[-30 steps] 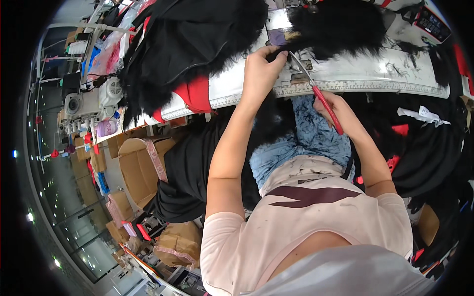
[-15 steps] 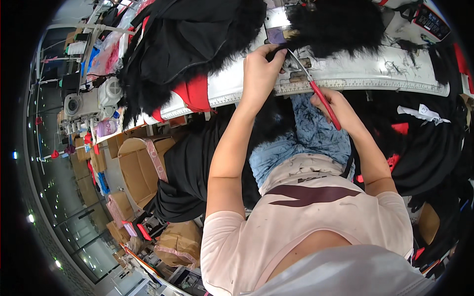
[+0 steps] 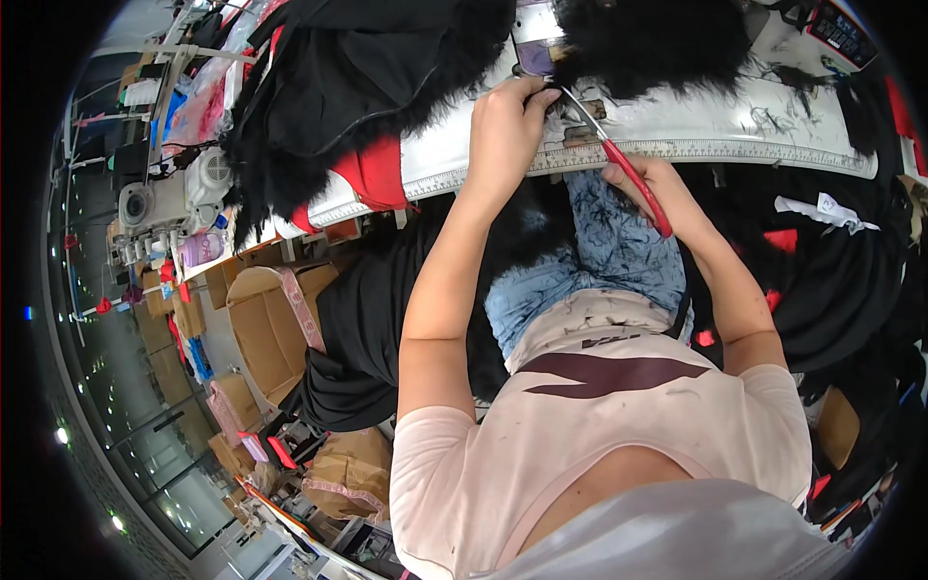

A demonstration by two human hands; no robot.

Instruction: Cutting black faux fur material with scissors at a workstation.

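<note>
My left hand (image 3: 507, 130) is over the white tabletop, its thumb and fingers closed in a pinch on the edge of a black fluffy trim (image 3: 650, 48). My right hand (image 3: 657, 191) grips scissors with red handles (image 3: 630, 166) near the table's front edge. Their metal blades point up and left, with the tips beside my left fingertips. Whether the blades touch the trim is too small to tell. A black garment with a furry edge (image 3: 372, 72) lies left of my left hand.
A ruler strip (image 3: 677, 152) runs along the edge of the white table (image 3: 701, 121), where loose black fibres lie. Red cloth (image 3: 372, 174) hangs at the left edge. A sewing machine motor (image 3: 174, 198) and an open cardboard box (image 3: 266, 324) are further left. Black fabric (image 3: 822, 280) lies at the right.
My left hand has shifted slightly left, away from the scissors, still pinching the trim. The scissors have tilted a little in my right hand, with their tips slightly higher.
</note>
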